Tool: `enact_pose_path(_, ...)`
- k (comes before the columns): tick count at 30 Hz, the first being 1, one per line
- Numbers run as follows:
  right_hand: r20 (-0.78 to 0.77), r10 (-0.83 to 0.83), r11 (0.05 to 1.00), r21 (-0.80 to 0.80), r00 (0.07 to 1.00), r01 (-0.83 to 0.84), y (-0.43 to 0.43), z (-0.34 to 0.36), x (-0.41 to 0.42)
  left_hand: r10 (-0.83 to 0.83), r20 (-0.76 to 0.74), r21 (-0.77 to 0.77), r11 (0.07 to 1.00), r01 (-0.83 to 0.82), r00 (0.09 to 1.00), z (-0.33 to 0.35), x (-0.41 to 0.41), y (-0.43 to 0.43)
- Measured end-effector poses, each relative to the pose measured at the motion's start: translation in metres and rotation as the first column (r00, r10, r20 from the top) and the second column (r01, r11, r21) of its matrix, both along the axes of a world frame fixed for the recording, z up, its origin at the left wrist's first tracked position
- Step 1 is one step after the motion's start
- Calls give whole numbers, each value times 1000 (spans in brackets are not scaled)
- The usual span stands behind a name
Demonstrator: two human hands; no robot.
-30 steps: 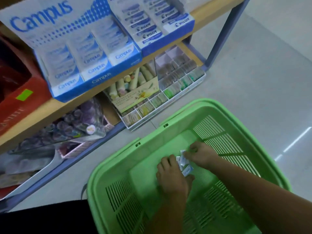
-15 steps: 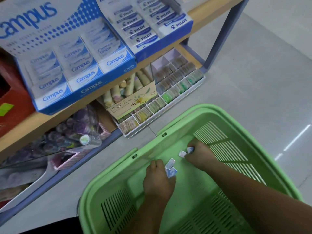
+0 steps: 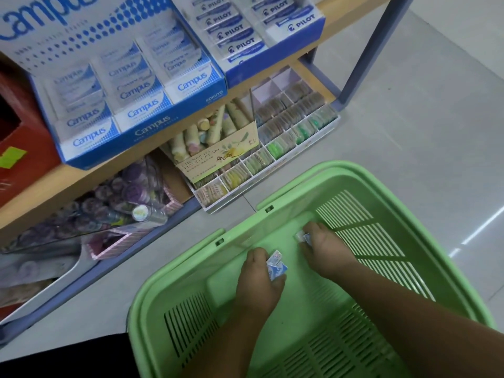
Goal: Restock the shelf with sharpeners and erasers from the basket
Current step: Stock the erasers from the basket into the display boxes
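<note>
head view, looking down at a green basket (image 3: 226,285) standing on the grey floor (image 3: 409,118) in front of a low shelf (image 3: 81,184). both hands are inside the basket, near its far wall and a little apart from each other. the left hand (image 3: 256,285) is seen from the back, its fingers curled round a few blue-and-white packets (image 3: 276,266) that stick out between thumb and fingers; whether they are erasers or sharpeners cannot be told. the right hand (image 3: 324,252) lies close to the slotted side wall, its fingertips pinching one small packet (image 3: 304,237) of the same colours, held just above the basket bottom.

on the upper board of the shelf, a blue campus display box (image 3: 152,126) stands beside a blue pilot display box (image 3: 272,64), the two touching; both are filled with rows of white-and-blue wrapped items. a red box (image 3: 21,148) sits at the far left. on the lower board, a hand cream carton (image 3: 218,156) holds pale tubes standing upright, and just to its right a white partitioned tray (image 3: 286,132) carries small brown, green and yellow items, one kind to each compartment. to the left of the carton, round purple-lidded items (image 3: 131,189) lie heaped in a pink striped box.
</note>
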State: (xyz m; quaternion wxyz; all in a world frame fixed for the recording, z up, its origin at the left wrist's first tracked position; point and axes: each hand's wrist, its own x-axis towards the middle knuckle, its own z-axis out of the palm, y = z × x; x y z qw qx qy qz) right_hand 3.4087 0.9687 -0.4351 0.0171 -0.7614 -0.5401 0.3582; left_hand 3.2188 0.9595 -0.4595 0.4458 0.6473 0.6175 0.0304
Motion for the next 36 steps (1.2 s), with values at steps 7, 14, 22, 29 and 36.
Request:
enact_pose_path(7,-247,-208,975,-125,947,181,19,37,3,209,125,-139,972,-191,970,20,9,15)
enact_pose_path(14,-410,-353,925,-286,841,250,10,97,-1,122,106,-217,971,-97,987,52,7,15)
enact_pose_path(22,-440,-501,842,-448,745,301,-15,99,13,66,89,-188,981,-48,994,52,25,0)
enact_pose_path(29,-435,-521,837,-427,734,341,-13,82,25,-37,-31,-101,994,33,999,27,57,-21)
enact_pose_path(36,-411,-396,888,-398,821,230,5,94,21,-159,-136,-145,980,139,978,31,53,-9)
